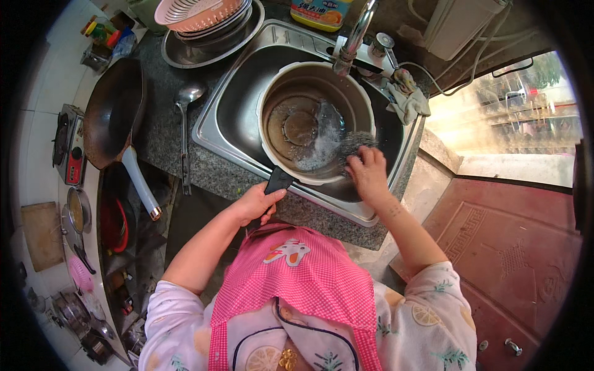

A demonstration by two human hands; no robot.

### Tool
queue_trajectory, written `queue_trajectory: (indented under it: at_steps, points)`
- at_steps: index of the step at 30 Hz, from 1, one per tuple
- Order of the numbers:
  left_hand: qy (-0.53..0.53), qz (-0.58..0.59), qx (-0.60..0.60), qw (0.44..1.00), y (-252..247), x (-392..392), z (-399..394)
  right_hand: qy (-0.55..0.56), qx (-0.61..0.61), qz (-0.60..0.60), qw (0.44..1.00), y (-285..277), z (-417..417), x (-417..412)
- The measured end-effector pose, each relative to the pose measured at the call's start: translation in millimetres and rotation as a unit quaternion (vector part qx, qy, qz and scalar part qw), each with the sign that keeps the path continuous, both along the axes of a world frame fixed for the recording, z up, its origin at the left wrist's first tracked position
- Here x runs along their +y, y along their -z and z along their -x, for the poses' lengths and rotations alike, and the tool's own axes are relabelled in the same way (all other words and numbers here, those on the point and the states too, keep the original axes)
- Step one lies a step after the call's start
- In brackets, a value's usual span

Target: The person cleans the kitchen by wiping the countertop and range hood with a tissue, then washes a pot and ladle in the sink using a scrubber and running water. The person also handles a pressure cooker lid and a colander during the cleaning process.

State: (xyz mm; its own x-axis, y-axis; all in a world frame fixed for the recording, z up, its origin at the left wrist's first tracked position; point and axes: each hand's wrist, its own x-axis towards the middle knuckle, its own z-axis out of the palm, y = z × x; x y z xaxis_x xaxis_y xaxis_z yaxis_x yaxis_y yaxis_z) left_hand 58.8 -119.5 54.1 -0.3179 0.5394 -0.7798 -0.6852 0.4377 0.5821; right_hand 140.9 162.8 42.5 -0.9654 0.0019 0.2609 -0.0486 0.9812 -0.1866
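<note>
A large metal pot [269, 111] sits in the stainless steel sink [234, 99] beneath the faucet, with some water and white suds at its bottom. My left hand [257, 204] is closed around the pot's black handle [279, 180], which juts over the sink's front rim towards me. At the pot's right wall, my right hand [370, 171] grips a steel wool scrubber [359, 143]. The fingers curl over its near side and hide part of it. The chrome faucet [356, 39] reaches over the pot's far rim.
Left of the sink lie a metal ladle [184, 125] and a wok [111, 106], its pale handle pointing towards me. Behind them a pink colander [195, 16] rests on stacked metal basins [174, 51]. A cloth [408, 104] hangs at the right corner, and a detergent jug [320, 14] stands behind.
</note>
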Motion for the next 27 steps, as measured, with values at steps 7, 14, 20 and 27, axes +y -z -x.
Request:
queue_trajectory:
  at_steps: [7,14,20,27]
  points:
    - [-0.008,-0.011,-0.023,1.0,0.6,-1.7,-0.8,0.028,-0.007,0.135,0.99,-23.4,-1.7,-27.3]
    - [-0.007,0.0,-0.025,1.0,-1.3,1.7,-1.9,0.11,0.058,0.082,0.989,2.6,75.9,47.2]
    - [0.015,-0.001,0.029,0.999,-0.4,1.9,1.0,0.005,0.063,-0.026,0.998,3.2,154.0,54.7]
    - [0.015,0.038,0.114,0.993,-0.2,5.1,-6.3,-0.088,0.122,0.038,0.988,-10.8,206.2,10.2]
